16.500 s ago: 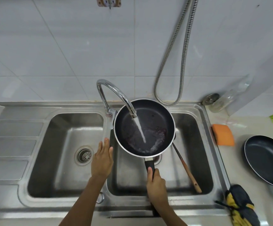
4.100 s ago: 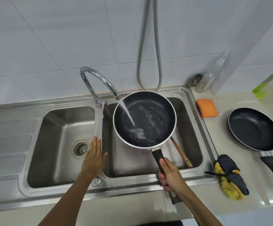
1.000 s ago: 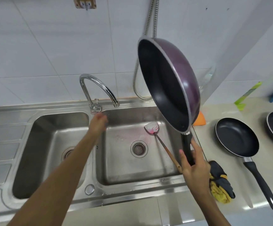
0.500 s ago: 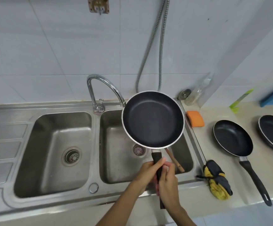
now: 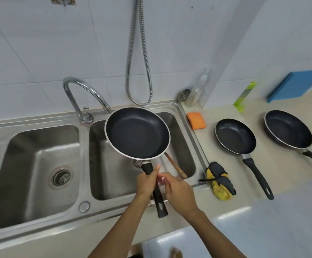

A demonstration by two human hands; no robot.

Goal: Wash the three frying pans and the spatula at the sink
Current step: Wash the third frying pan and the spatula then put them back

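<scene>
A black non-stick frying pan (image 5: 137, 133) is held level above the right basin (image 5: 185, 146) of the steel sink. My left hand (image 5: 146, 181) is closed around its black handle just below the pan. My right hand (image 5: 179, 192) sits right of the handle with loosely curled fingers, not wrapped around it. The spatula's wooden handle (image 5: 175, 167) lies in the right basin; its blade is hidden under the pan. Two more black pans (image 5: 235, 135) (image 5: 288, 131) rest on the counter to the right.
The curved tap (image 5: 84, 94) stands between the basins with no water running. An orange sponge (image 5: 196, 120) and a yellow-and-black cloth (image 5: 220, 181) lie on the counter by the sink. A metal hose (image 5: 139, 53) hangs on the tiled wall; a bottle (image 5: 198, 92) stands in the corner.
The water has stopped. The pan came down from a steep tilt to level, my left hand left the tap and took the handle, and my right hand has loosened off it.
</scene>
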